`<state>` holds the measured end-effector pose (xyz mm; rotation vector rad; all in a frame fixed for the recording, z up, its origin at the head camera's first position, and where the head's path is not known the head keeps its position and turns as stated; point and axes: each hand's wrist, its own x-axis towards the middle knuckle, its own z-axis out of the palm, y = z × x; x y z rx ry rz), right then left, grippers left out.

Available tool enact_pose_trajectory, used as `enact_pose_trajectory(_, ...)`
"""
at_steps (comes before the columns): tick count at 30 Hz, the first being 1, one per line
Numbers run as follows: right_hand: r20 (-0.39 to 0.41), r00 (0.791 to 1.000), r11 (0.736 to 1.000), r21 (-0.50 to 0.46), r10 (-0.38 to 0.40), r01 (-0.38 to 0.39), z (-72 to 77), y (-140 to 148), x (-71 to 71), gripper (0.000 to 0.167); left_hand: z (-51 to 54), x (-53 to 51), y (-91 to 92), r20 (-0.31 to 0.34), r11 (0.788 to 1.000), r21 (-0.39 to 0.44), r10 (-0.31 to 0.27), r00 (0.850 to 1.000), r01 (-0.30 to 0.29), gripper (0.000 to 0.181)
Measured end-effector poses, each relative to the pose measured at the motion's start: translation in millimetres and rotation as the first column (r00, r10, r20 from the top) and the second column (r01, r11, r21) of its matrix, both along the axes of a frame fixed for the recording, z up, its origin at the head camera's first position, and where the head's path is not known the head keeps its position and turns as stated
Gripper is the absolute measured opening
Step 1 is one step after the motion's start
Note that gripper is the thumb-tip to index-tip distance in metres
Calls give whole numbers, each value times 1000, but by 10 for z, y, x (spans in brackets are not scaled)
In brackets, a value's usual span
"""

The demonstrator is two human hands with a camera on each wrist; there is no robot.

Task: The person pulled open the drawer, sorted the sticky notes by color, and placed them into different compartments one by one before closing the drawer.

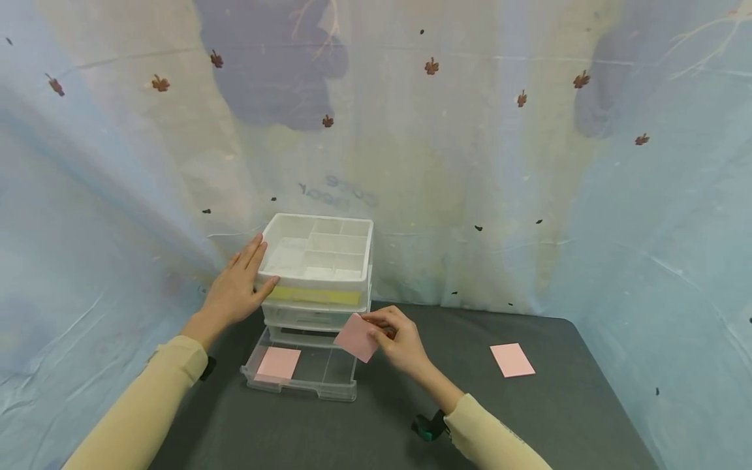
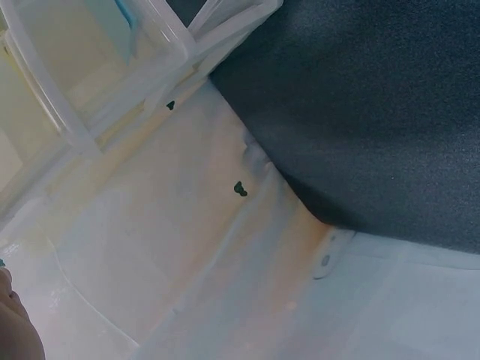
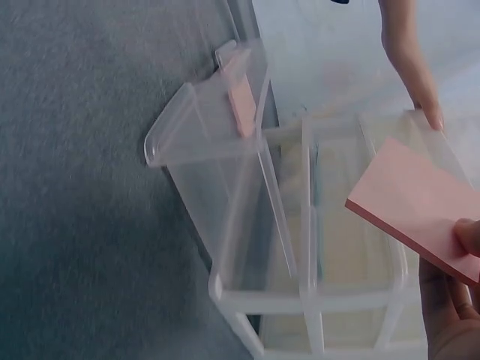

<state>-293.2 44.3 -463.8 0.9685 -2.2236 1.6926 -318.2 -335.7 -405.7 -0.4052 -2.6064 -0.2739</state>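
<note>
A white plastic drawer organizer (image 1: 314, 281) with a divided top tray stands on the dark table. Its clear bottom drawer (image 1: 337, 391) is pulled out toward me. One pink sticky note pad (image 1: 278, 363) lies in that drawer's left part. My left hand (image 1: 237, 287) rests on the organizer's upper left side, fingers straight and thumb across the front corner. My right hand (image 1: 402, 339) pinches another pink sticky note pad (image 3: 412, 199) between thumb and fingers, above the drawer's right side. In the left wrist view only a bit of the left hand (image 2: 16, 326) shows at the edge.
A third pink pad (image 1: 512, 360) lies on the dark table (image 1: 435, 408) to the right. A patterned pale curtain (image 1: 446, 163) hangs behind and along both sides. Something yellow (image 1: 317, 296) shows through the organizer's top drawer.
</note>
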Motion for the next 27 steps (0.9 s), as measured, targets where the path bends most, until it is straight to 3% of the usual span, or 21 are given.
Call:
enact_pose_trajectory(12, 23, 998, 998, 11, 65, -65, -101, -319, 19, 24, -3, -8, 1, -4, 1000, -3, 13, 1000, -13, 85)
enact_pose_trajectory(27, 47, 995, 992, 82, 88, -92, -271, -718, 91, 23, -2, -3, 17, 15, 1000, 9, 20, 1000, -20, 85)
